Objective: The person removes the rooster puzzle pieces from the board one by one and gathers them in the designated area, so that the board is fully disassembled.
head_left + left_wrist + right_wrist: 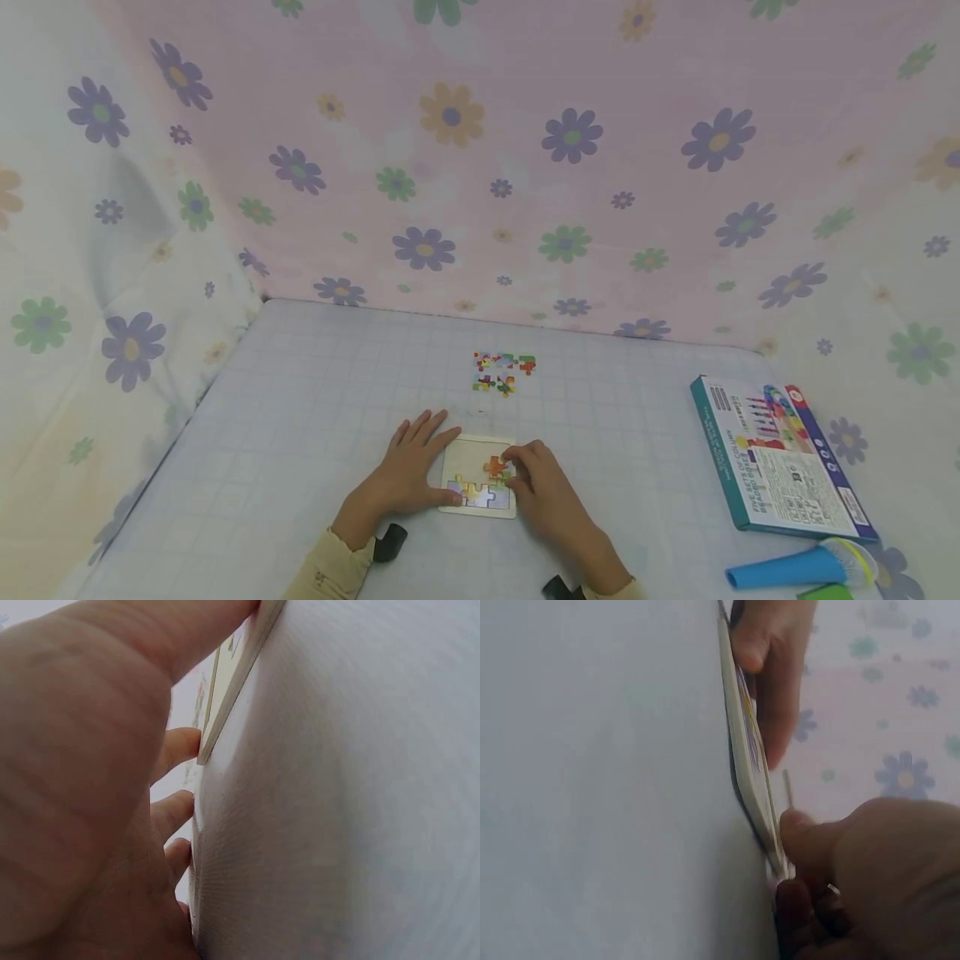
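Box (783,467) and toy microphone (798,567) lie at right on the counter (300,433) in head view, well apart from the wooden tray (467,456), where pieces (489,496) line the near edge. Left hand (411,471) is spread, its thumb (446,497) on these; right hand (549,490) pinches an orange piece (496,468). Left wrist view shows tray's pale edge; right wrist view, both hands.

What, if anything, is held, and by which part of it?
The right hand pinches an orange knobbed jigsaw piece by its right edge; the left hand, touching the pale rectangular wooden tray, grips nothing.

Table (300,400) — tray (471,454), pieces (504,362), box (783,471), microphone (791,568)
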### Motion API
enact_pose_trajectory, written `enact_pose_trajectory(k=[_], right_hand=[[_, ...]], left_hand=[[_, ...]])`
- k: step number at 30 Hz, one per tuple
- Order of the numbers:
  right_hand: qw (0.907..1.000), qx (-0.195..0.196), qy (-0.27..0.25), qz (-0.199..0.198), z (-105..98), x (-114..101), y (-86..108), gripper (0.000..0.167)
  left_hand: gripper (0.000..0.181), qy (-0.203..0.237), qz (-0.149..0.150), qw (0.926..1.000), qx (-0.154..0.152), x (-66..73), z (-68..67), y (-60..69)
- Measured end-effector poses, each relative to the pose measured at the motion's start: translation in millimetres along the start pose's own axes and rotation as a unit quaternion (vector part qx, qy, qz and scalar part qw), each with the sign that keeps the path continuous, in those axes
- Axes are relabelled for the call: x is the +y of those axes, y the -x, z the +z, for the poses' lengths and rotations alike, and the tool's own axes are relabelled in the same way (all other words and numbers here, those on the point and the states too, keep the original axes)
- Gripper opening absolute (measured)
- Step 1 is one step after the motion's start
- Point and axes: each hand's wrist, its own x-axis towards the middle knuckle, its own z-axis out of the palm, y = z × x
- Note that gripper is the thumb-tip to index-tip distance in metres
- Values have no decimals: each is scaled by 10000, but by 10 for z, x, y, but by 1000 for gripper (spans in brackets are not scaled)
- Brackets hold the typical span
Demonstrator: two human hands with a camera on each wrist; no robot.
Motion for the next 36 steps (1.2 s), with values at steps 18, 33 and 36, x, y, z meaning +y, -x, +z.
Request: enact_pose_trajectory(k=[18, 33, 36], right_hand=[[9980, 390, -394, 309, -366, 596, -847, 31], [9987, 104, -373, 324, -495, 675, -1145, 32], [9984, 96, -457, 320, -516, 674, -1143, 33]], left_hand=[[100, 0, 1, 10000, -29, 4, -11, 21], [99, 30, -59, 10000, -23, 16, -15, 11], [98, 57, -11, 10000, -5, 17, -13, 14]])
